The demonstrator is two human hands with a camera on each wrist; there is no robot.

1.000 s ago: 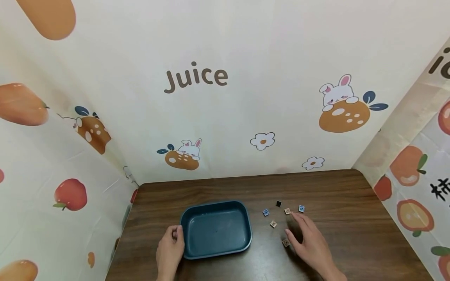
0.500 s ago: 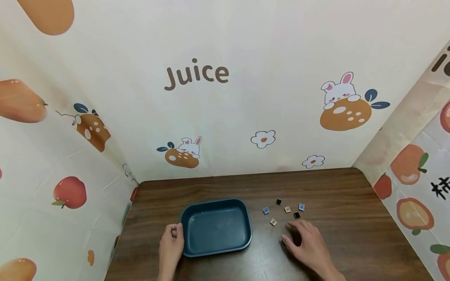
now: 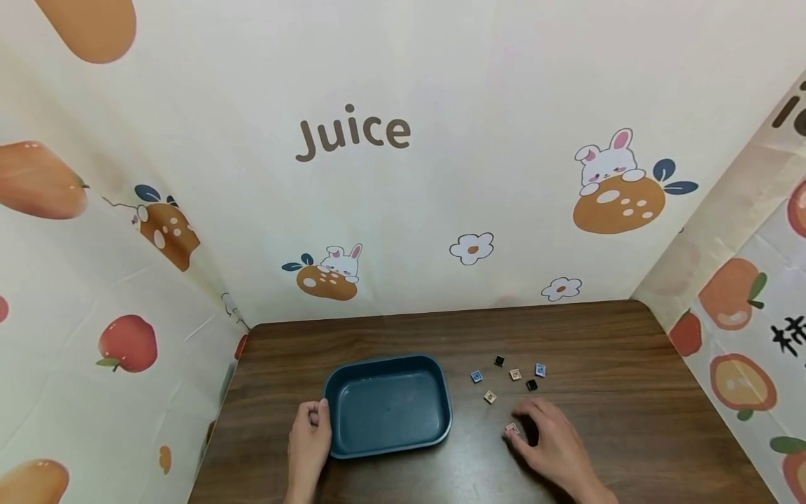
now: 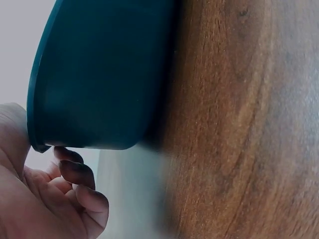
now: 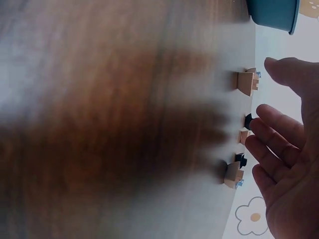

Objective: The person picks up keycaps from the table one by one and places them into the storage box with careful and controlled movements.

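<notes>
My left hand [image 3: 308,441] holds the left rim of a dark teal plastic tray [image 3: 334,448], thumb on the rim and fingers curled below it. In the left wrist view the tray's outer wall [image 4: 104,84] rises beside the fingers. My right hand [image 3: 554,444] hovers low over the table with thumb and fingers apart. At its thumb tip lies a small square pinkish-tan block [image 3: 512,428], partly covered. Beyond the fingers are a black block [image 3: 532,385], a tan block [image 3: 515,374] and a blue block [image 3: 541,370]. The right wrist view shows spread fingers around nothing.
Left of those lie another blue block [image 3: 476,376], another black block [image 3: 499,361] and a tan block [image 3: 490,397]. The brown wood-grain table [image 3: 598,350] ends at a printed white curtain [image 3: 403,210], which also hangs along both sides.
My right hand has drawn back slightly towards me, uncovering a black block. Its thumb has come down to the nearest tan block. The left hand keeps its hold on the tray.
</notes>
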